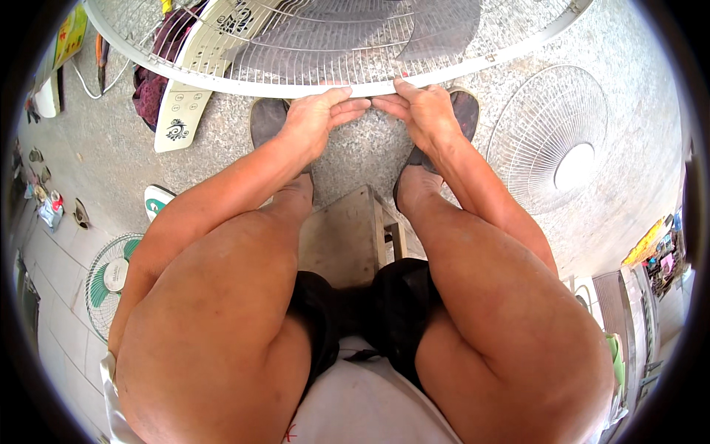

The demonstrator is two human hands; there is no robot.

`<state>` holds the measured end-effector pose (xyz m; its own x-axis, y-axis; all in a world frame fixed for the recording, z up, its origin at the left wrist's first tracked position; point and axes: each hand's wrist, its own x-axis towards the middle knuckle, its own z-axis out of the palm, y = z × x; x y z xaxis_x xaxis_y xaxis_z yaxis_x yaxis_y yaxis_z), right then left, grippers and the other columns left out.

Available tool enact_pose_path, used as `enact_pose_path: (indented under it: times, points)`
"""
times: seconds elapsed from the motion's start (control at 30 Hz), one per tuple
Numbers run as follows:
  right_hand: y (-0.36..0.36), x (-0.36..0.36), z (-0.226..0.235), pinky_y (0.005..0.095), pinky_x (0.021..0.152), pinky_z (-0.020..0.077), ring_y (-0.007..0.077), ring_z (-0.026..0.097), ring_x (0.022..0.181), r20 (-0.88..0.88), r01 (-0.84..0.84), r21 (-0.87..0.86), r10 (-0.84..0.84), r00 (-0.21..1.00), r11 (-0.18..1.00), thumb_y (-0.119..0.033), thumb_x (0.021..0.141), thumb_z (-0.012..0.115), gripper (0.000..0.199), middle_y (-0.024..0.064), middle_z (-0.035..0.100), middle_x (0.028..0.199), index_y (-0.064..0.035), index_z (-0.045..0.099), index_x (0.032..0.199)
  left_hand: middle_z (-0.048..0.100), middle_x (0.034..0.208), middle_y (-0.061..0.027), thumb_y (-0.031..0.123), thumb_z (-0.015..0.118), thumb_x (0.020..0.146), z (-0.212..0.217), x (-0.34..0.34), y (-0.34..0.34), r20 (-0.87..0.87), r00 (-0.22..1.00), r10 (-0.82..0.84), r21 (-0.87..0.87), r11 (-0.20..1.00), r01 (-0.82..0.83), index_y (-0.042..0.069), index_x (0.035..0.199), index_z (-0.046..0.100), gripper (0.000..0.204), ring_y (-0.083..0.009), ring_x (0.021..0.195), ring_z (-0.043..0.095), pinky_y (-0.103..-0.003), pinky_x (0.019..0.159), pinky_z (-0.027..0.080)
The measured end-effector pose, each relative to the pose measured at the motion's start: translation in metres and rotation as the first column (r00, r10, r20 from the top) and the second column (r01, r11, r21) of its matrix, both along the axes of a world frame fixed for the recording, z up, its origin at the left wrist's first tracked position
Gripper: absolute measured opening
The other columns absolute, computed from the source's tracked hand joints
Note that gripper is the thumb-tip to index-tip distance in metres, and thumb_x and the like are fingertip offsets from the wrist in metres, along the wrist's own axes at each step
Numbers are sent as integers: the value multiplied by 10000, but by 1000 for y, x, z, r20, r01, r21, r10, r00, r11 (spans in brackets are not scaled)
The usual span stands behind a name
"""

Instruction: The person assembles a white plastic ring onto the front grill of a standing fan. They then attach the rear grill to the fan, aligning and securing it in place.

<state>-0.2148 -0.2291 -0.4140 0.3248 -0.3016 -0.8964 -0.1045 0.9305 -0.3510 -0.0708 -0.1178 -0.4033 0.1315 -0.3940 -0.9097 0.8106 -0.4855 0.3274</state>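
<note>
A large electric fan's round wire guard (255, 90) with a white rim stands at the top of the view, dark translucent blades (436, 29) showing through its wires. My left hand (316, 117) grips the lower rim just left of its middle, thumb on the rim and fingers curled beneath. Close beside it, my right hand (429, 115) pinches the same rim between thumb and fingers. The fingertips of both hands nearly meet. Behind the left part of the guard lies a cream fan panel (186, 103) with round buttons and black floral patterns.
A second wire fan guard (543, 126) with a white centre lies on the floor to the right. Between my legs is a wooden stool (336, 237). Left are purple cloth (148, 92), an orange-handled tool (101, 59) and a green-bladed fan (111, 281). Assorted clutter (665, 255) sits far right.
</note>
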Motion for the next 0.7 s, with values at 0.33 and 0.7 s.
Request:
enact_pose_path:
  times: [0.33,0.7]
  points:
    - [-5,8,16,359,790,585,333,672,880,-131,-80,-6,79,988,997,-72,950,481,323,287,596,1041,173,424,1154,605,1068,-192,98,564,902,-1,0,-1,9,1000,-7,41,999,7,-88,1108,530,280,-288,960,653,-392,888,536]
    - [-2,1,10,377,805,586,348,663,900,-40,-30,3,31,999,1000,-60,961,463,286,280,591,1045,158,416,1140,572,1115,-181,38,572,874,-5,5,-2,-95,988,120,5,993,-120,-105,1104,537,273,-282,1078,571,-406,970,483]
